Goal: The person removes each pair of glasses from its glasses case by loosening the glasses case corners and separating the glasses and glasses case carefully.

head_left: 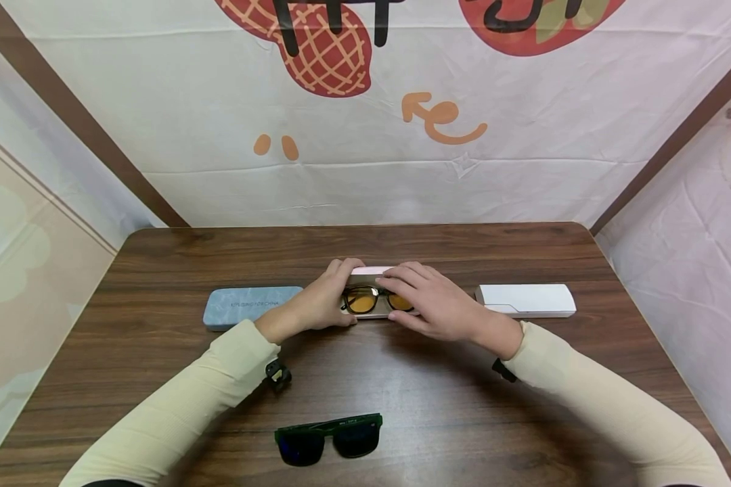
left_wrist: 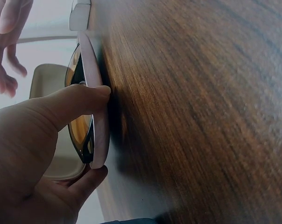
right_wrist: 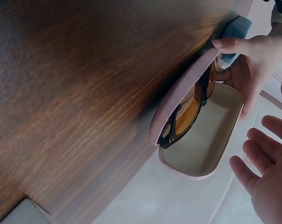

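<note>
A pink glasses case (head_left: 370, 270) lies with its lid raised at the back middle of the table. Inside rest glasses (head_left: 362, 302) with dark frames and amber lenses, their front facing up. My left hand (head_left: 319, 297) grips the left end of the case, the thumb (left_wrist: 92, 100) pressed on the front wall and a finger around the end. Over the right half hovers my right hand (head_left: 435, 304), covering part of the right lens in the head view. In the right wrist view its fingers (right_wrist: 260, 151) are spread and hold nothing, apart from the lid's pale inside (right_wrist: 201, 140).
Left of the pink case is a blue glasses case (head_left: 237, 306), partly behind the left wrist. A white case (head_left: 526, 299) lies to the right. Dark sunglasses (head_left: 329, 438) sit near the front. A printed cloth (head_left: 371, 189) hangs behind the wooden table (head_left: 432, 419).
</note>
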{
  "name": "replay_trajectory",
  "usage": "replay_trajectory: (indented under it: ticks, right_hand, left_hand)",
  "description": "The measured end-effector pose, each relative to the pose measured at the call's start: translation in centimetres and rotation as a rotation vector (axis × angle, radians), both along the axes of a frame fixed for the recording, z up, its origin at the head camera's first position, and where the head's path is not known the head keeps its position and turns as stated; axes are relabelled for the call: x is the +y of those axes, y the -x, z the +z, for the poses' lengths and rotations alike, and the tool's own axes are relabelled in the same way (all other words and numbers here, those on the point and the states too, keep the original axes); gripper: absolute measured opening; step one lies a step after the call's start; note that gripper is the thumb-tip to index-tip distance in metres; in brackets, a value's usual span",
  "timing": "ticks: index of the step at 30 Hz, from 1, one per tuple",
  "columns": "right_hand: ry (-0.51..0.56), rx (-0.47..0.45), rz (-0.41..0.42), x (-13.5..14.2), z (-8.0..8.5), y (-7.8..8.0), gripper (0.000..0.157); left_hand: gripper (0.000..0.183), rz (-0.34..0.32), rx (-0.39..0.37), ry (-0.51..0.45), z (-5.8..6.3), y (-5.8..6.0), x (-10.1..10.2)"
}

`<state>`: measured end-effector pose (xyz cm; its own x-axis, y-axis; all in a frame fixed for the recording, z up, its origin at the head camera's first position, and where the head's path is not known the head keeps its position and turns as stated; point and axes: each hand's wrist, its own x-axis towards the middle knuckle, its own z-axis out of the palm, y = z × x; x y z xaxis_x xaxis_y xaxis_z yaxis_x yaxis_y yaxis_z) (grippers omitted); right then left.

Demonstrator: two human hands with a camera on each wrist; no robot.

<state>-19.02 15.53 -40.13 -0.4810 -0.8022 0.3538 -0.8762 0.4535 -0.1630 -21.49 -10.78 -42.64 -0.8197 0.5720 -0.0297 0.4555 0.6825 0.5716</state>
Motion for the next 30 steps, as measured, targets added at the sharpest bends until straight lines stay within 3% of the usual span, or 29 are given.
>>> replay_trajectory:
  ticks: [17,30]
  right_hand:
    - [0.021,0.103,-0.121,-1.6,-0.7,-0.2,0.037]
    - [-0.042,0.071,-0.197,-2.6,-2.0,-0.4,0.036]
  left_hand:
    - [0.094,-0.008,0.009,0.004,-0.1,0.1,-0.1]
    - [0.095,0.0,0.003,0.005,-0.1,0.0,0.0]
